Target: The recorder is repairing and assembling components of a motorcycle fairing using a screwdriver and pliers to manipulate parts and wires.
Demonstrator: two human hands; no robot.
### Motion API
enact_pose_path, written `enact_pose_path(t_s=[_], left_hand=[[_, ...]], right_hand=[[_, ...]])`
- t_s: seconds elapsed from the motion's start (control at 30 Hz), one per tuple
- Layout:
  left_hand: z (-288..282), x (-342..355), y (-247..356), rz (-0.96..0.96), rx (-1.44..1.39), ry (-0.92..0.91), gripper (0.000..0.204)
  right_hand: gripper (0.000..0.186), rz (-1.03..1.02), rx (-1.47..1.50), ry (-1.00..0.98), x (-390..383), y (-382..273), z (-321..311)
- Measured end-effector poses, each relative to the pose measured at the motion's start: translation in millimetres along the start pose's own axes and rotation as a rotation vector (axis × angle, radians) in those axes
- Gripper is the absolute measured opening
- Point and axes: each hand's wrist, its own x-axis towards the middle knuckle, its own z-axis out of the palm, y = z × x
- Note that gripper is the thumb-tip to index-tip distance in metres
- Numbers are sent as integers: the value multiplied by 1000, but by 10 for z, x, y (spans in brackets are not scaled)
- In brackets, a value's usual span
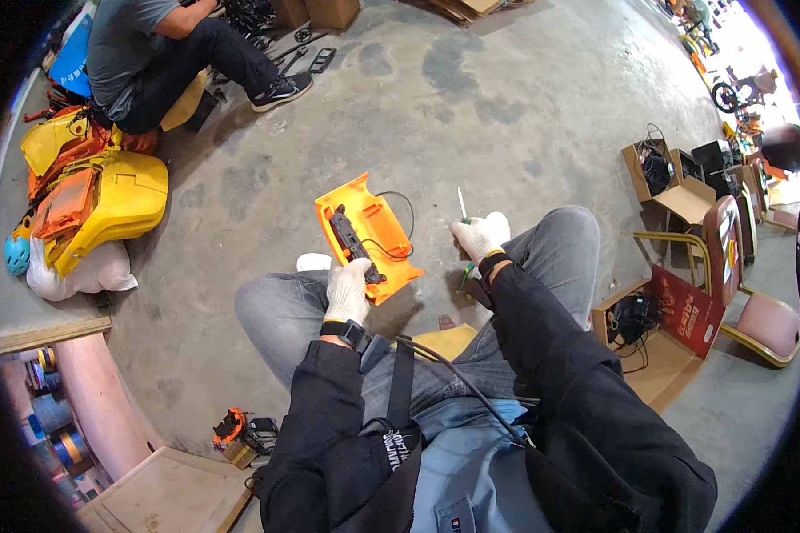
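Note:
My left hand, in a white knit glove, grips the lower edge of an orange plastic cover. A long black plastic fitting lies along the inside of the cover, under my left fingers. From it a thin black cable loops out past the cover's right edge. My right hand, also gloved, is closed round a screwdriver over my right knee, its metal shaft pointing away from me. The screwdriver stands apart from the cover. A green piece shows below my right wrist; whether it belongs to the screwdriver I cannot tell.
Yellow and orange plastic shells are piled at the left beside a seated person. At right stand an open carton with black cables and a chair. A small orange-and-black part lies at lower left on the concrete floor.

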Motion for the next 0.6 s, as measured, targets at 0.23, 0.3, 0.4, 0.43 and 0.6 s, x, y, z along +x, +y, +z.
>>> enact_pose_path(t_s=[0.23,0.3,0.4,0.43,0.6], left_hand=[[-10,53,-8,43,45,-25,35],[-26,86,-26,19,55,-19,35],[-72,130,-56,31,76,-15,34],[-87,142,-61,35,100,-14,34],[-83,131,-58,48,79,-32,33]], right_hand=[[20,54,432,111,246,154,-70],[18,-37,381,124,310,193,-83],[28,-61,177,138,354,187,-118],[28,-77,187,125,361,165,-130],[27,-50,466,153,304,-14,-214]])
